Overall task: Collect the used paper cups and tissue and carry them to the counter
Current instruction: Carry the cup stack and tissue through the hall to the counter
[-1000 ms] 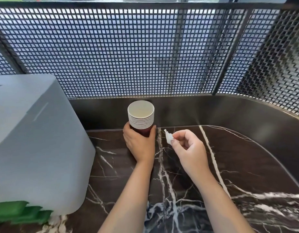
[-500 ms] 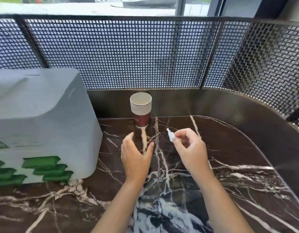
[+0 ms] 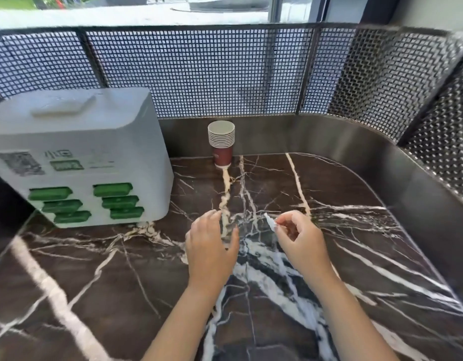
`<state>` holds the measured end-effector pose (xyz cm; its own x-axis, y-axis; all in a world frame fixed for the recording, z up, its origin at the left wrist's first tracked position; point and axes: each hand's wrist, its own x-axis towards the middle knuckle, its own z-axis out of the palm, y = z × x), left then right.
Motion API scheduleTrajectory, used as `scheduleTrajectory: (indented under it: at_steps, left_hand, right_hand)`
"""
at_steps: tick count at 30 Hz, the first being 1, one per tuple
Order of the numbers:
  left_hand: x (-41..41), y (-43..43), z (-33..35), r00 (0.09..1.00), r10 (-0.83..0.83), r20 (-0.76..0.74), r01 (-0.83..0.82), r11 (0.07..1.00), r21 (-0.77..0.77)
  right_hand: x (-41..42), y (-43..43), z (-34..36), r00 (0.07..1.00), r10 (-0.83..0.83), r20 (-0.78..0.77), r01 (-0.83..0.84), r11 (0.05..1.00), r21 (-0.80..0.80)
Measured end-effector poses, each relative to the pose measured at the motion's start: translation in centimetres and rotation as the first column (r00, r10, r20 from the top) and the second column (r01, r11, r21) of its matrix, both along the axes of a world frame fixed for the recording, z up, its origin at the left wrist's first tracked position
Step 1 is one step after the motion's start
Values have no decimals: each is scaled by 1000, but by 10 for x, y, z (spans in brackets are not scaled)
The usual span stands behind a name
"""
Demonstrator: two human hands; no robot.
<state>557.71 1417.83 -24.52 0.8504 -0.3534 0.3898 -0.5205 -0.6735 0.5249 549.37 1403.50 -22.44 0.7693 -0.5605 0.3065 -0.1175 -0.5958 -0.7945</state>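
Printing on the front of the white plastic cabinet with green slots (image 3: 77, 157) is blurred and cannot be read; the label on the nested stack of red paper cups with white rims (image 3: 221, 142) is too small to make out. The small white scrap of tissue (image 3: 270, 222) is partly hidden, being pinched by the curled fingers (image 3: 287, 220) of the right hand (image 3: 300, 241). The left hand (image 3: 211, 246) is held loosely spread above the bench, nothing gripped. The stack is stood upright at the back edge, well apart from both hands. Surface: dark brown marble bench with white veins (image 3: 95, 269), bounded by a curved metal upstand (image 3: 329, 136) and black mesh screen (image 3: 212, 74).
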Motion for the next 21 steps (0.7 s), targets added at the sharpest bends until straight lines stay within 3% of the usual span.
scheduleTrajectory:
  at_steps: [21]
  left_hand:
    - [-211, 54, -15, 999, 7, 46, -11, 997, 74]
  right_hand:
    - [-194, 35, -38, 994, 87, -73, -83, 995, 56]
